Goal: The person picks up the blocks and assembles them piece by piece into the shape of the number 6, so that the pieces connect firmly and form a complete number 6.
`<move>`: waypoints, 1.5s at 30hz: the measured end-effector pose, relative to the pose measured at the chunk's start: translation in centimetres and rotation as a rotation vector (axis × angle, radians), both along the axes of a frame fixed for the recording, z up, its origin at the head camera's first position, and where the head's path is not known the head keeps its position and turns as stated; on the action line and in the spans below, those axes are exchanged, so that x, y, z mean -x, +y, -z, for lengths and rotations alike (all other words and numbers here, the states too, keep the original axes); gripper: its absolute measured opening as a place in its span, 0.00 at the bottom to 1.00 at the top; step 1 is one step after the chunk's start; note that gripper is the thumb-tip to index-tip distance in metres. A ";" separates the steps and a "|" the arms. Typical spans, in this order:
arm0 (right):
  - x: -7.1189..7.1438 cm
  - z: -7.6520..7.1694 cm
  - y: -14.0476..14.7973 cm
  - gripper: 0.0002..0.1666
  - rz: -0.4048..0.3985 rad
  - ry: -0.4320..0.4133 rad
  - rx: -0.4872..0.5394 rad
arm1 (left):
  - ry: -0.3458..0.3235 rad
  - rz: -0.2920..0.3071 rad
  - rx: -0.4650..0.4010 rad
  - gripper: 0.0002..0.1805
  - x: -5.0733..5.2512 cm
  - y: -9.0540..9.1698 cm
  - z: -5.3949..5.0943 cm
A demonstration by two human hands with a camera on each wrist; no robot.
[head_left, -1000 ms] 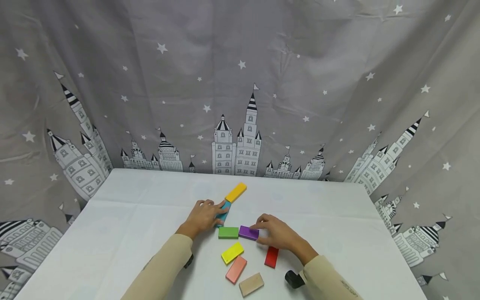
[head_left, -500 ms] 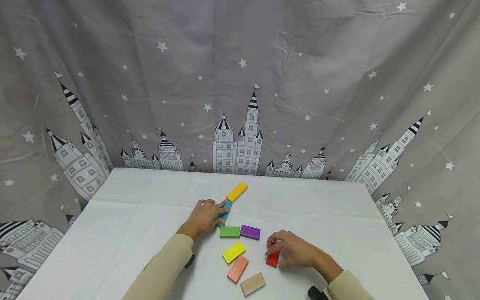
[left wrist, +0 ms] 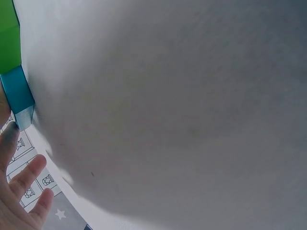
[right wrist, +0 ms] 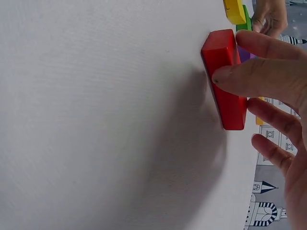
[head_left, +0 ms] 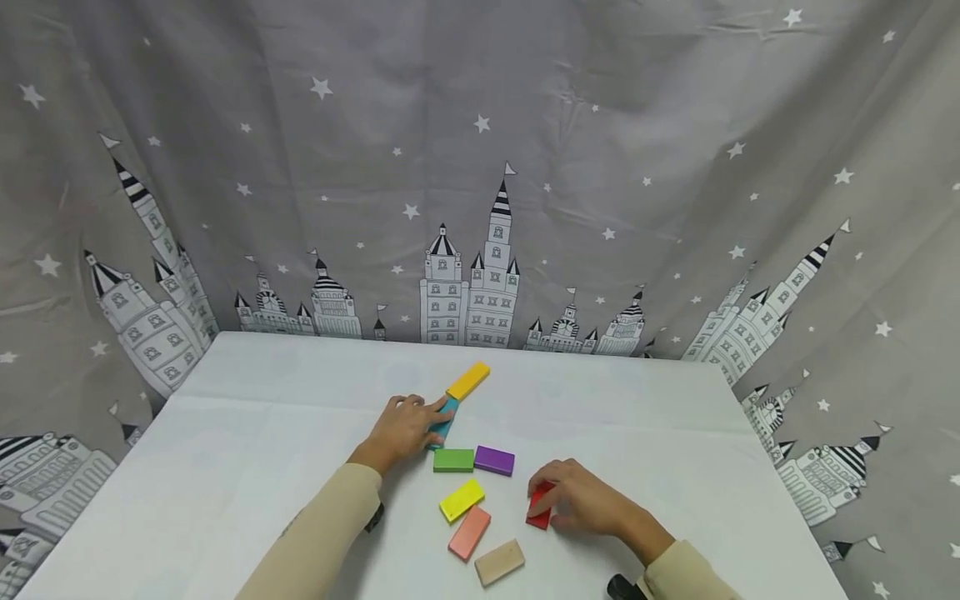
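My left hand pinches a blue block, whose far end meets an orange-yellow block. Part of that blue block and the fingertips touching it show at the left edge of the left wrist view. My right hand grips a red block lying on the table. In the right wrist view the thumb presses one long side of the red block and fingers lie at its other side. A green block and a purple block lie end to end between the hands.
Toward me on the white table lie a yellow block, a salmon-pink block and a plain wooden block. A grey curtain printed with castles and stars hangs behind the table.
My right hand has left the purple block, moved right and toward me, and taken hold of the red block. The left hand stays on the blue block.
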State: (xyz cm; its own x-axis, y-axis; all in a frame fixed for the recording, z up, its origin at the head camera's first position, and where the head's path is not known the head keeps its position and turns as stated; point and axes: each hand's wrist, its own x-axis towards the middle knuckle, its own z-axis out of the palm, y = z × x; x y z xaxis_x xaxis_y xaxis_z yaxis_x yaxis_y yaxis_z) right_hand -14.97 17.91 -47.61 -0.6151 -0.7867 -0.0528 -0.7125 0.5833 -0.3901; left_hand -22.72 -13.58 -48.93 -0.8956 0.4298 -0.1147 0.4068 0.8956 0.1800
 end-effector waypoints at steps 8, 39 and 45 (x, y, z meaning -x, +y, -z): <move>0.3 0.1 0.0 0.16 0.024 0.005 -0.008 | 0.004 0.008 -0.001 0.29 0.0 -0.1 0.3; 0.6 -0.1 -0.2 0.19 0.141 -0.095 -0.050 | 0.002 -0.003 0.010 0.30 -0.1 0.0 -0.1; 0.8 -0.1 -0.4 0.21 0.182 -0.128 -0.049 | 0.011 -0.007 0.028 0.30 0.1 0.0 -0.1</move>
